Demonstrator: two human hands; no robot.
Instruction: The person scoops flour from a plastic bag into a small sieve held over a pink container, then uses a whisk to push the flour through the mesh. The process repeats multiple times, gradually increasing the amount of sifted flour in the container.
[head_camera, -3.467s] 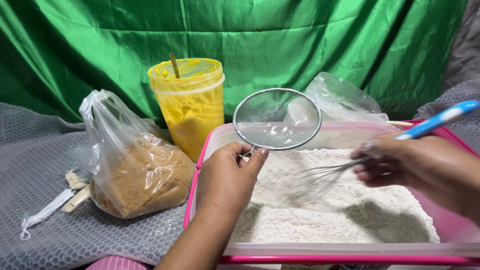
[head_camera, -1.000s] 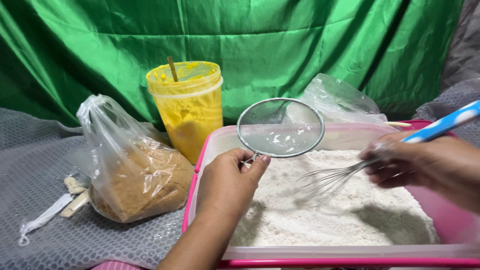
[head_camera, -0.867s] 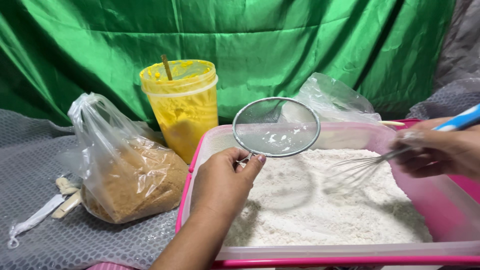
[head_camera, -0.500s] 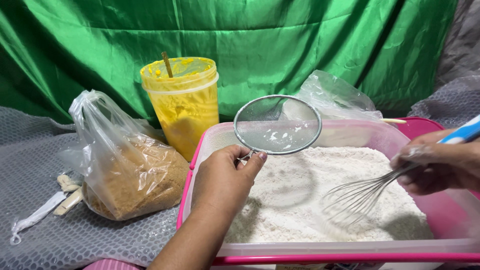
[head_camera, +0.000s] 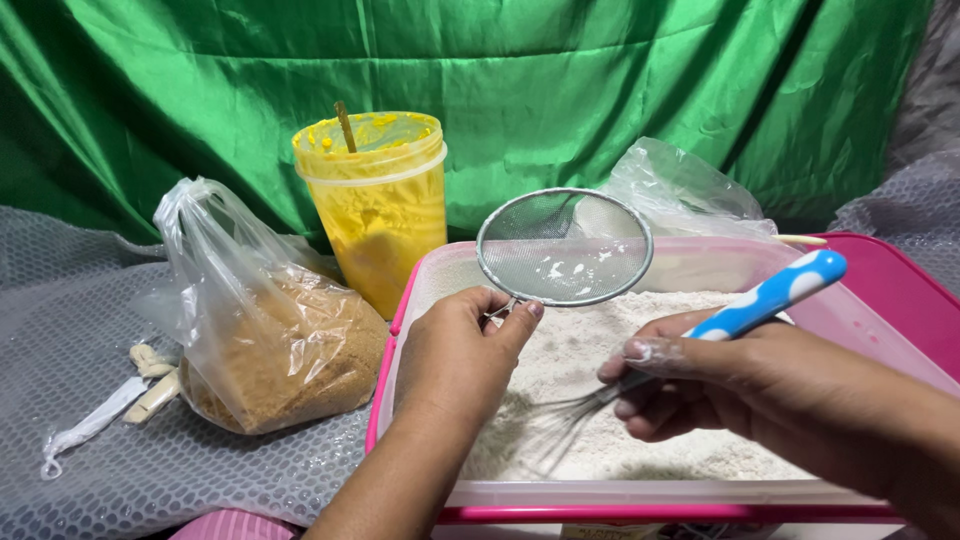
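Observation:
My left hand (head_camera: 455, 355) grips the short handle of a round metal mesh sieve (head_camera: 563, 246), held upright over the back of a clear plastic tub with a pink rim (head_camera: 640, 515). The tub holds white flour (head_camera: 590, 350). My right hand (head_camera: 740, 385) holds a wire whisk (head_camera: 560, 425) by its blue-and-white handle (head_camera: 770, 292). The whisk's wires dip into the flour near the tub's front left, just right of my left wrist. Flour dusts my right fingertips.
A yellow-smeared plastic jar (head_camera: 378, 205) with a stick in it stands behind the tub's left corner. A clear bag of brown granules (head_camera: 265, 335) sits left of the tub. A crumpled clear bag (head_camera: 680, 190) lies behind it. Green cloth hangs as backdrop; grey bubble wrap (head_camera: 80, 330) covers the surface.
My right hand has swept the whisk from the tub's right side to the front left, close to my left hand. The sieve has stayed nearly still.

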